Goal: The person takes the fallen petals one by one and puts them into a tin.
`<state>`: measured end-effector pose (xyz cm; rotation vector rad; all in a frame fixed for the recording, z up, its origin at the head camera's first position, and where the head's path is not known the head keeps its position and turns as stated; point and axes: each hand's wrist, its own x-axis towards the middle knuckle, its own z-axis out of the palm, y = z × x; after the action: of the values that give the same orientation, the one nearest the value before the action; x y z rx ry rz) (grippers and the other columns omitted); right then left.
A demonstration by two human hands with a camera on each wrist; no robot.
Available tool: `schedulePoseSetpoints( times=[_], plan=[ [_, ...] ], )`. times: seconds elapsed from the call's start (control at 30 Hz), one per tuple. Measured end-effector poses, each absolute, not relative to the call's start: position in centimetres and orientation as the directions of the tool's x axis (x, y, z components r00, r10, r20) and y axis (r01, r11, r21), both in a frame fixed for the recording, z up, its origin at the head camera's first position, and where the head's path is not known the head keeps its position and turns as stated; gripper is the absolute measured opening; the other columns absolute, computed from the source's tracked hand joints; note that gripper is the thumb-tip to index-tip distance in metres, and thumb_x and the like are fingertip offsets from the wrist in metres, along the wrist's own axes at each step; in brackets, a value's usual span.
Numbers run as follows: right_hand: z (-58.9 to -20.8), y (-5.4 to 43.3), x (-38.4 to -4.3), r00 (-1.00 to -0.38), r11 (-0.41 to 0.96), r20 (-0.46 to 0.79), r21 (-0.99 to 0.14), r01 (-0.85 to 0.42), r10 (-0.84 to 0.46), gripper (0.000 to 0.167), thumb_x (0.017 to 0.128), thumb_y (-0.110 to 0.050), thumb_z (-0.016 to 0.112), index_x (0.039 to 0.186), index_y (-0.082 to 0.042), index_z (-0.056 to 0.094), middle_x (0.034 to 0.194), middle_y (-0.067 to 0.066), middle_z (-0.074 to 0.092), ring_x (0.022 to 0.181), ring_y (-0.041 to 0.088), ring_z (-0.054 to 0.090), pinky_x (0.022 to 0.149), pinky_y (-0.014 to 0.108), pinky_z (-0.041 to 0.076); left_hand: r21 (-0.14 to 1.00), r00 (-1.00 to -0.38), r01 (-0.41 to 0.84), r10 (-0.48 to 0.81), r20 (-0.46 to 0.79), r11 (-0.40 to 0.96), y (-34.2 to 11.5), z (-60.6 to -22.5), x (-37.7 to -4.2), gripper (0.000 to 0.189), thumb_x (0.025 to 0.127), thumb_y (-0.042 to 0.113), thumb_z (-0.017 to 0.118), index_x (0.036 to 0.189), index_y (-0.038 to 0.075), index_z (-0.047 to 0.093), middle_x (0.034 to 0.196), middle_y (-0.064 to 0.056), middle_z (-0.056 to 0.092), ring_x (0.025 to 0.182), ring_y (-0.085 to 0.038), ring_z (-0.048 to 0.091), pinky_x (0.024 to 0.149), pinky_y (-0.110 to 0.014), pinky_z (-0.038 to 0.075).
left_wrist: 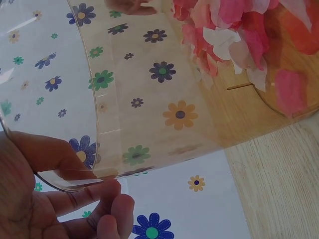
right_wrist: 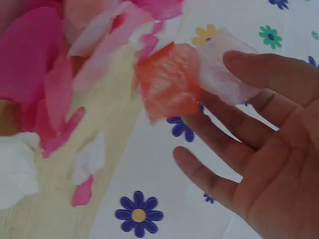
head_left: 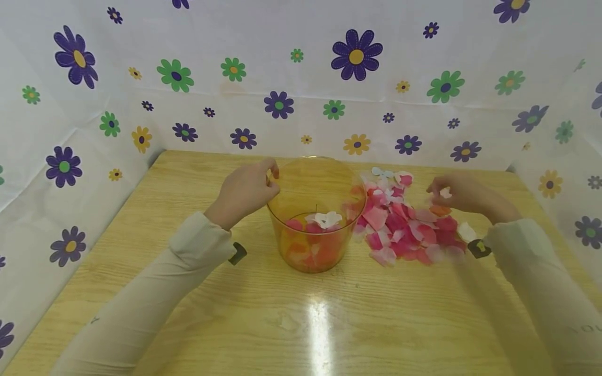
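Observation:
My left hand (head_left: pixel 246 192) pinches the rim of a see-through amber plastic bucket (head_left: pixel 315 180), thumb inside and fingers outside in the left wrist view. At the bucket's bottom lie pink and orange-looking petals, with a white flower-shaped piece (head_left: pixel 327 220) on top. To the right, my right hand (head_left: pixel 465 196) is raised over the far right side of a heap of pink petals (head_left: pixel 400 224). It pinches a pale pink petal (right_wrist: pixel 227 69) between thumb and fingers. An orange petal (right_wrist: pixel 172 79) is right at its fingertips.
The bucket and the heap stand close together on a wooden table (head_left: pixel 301 318). White flower-printed cloth (head_left: pixel 301 78) rises behind the table and on both sides. A pale blue-white flower-shaped piece (head_left: pixel 382 172) lies at the heap's back edge, and a white petal (head_left: pixel 466 232) at its right.

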<state>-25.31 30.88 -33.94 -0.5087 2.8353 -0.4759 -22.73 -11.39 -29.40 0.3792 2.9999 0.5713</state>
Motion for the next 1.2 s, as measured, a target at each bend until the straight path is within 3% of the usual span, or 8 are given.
schedulePoseSetpoints(
  times=[0.1,0.3,0.53,0.77,0.93,1.0,1.2],
  plan=[
    [-35.0,30.9,-25.7,-0.899,0.890,-0.215,-0.348,-0.295,-0.382,0.007,0.084,-0.014,0.066,0.088,-0.009,0.064,0.097,0.008,0.068,0.088,0.022,0.062,0.083,0.046,0.051,0.371,-0.968,0.225,0.250,-0.019,0.901,-11.4,-29.3,-22.7,0.029,0.085,0.017,0.049,0.112,0.008,0.055,0.074,-0.005,0.058,0.058,-0.017,0.047,0.051,-0.025,0.033],
    [-36.0,31.0,-26.0,-0.873,0.913,-0.336,-0.325,-0.245,-0.354,0.007,0.085,-0.012,0.065,0.085,-0.005,0.062,0.077,0.003,0.060,0.076,0.018,0.053,0.072,0.033,0.047,0.378,-0.967,0.222,0.252,-0.031,0.899,-11.3,-29.3,-22.6,0.030,0.085,0.016,0.049,0.113,0.008,0.054,0.077,-0.006,0.061,0.059,-0.018,0.048,0.051,-0.025,0.035],
    [-35.9,31.7,-26.2,-0.840,0.897,-0.383,-0.371,-0.242,-0.385,0.010,0.087,-0.010,0.062,0.082,-0.003,0.056,0.077,0.004,0.056,0.076,0.018,0.052,0.068,0.033,0.049,0.375,-0.969,0.218,0.246,-0.028,0.901,-11.5,-29.3,-22.6,0.029,0.085,0.016,0.049,0.113,0.008,0.054,0.079,-0.007,0.061,0.060,-0.018,0.049,0.051,-0.025,0.035],
    [-35.0,33.2,-26.2,-0.844,0.879,-0.345,-0.398,-0.265,-0.410,0.011,0.084,-0.013,0.066,0.078,-0.006,0.061,0.077,0.001,0.059,0.075,0.015,0.053,0.070,0.030,0.046,0.376,-0.969,0.215,0.244,-0.032,0.901,-11.4,-29.4,-22.7,0.028,0.086,0.017,0.049,0.112,0.009,0.054,0.077,-0.006,0.060,0.060,-0.018,0.048,0.052,-0.025,0.035],
    [-34.9,33.3,-25.8,-0.806,0.885,-0.447,-0.426,-0.189,-0.388,0.019,0.082,-0.022,0.070,0.094,-0.007,0.070,0.093,0.004,0.067,0.085,0.017,0.060,0.080,0.039,0.050,0.376,-0.969,0.215,0.243,-0.030,0.901,-11.5,-29.4,-22.8,0.029,0.085,0.017,0.048,0.112,0.010,0.054,0.077,-0.006,0.059,0.060,-0.018,0.048,0.052,-0.025,0.035],
    [-35.3,33.0,-25.7,-0.787,0.888,-0.486,-0.431,-0.163,-0.380,0.024,0.081,-0.023,0.071,0.096,-0.005,0.069,0.092,0.005,0.067,0.084,0.017,0.060,0.080,0.040,0.051,0.376,-0.969,0.215,0.244,-0.031,0.902,-11.5,-29.4,-22.8,0.028,0.085,0.017,0.048,0.112,0.010,0.054,0.077,-0.006,0.060,0.060,-0.018,0.048,0.051,-0.025,0.035],
    [-36.4,32.4,-25.7,-0.782,0.878,-0.469,-0.435,-0.199,-0.410,0.014,0.082,-0.012,0.068,0.076,-0.004,0.059,0.078,0.001,0.063,0.072,0.013,0.056,0.070,0.030,0.048,0.380,-0.969,0.214,0.245,-0.034,0.900,-11.4,-29.4,-22.8,0.028,0.085,0.017,0.048,0.112,0.010,0.054,0.076,-0.005,0.059,0.059,-0.017,0.047,0.051,-0.025,0.035]
  ],
)
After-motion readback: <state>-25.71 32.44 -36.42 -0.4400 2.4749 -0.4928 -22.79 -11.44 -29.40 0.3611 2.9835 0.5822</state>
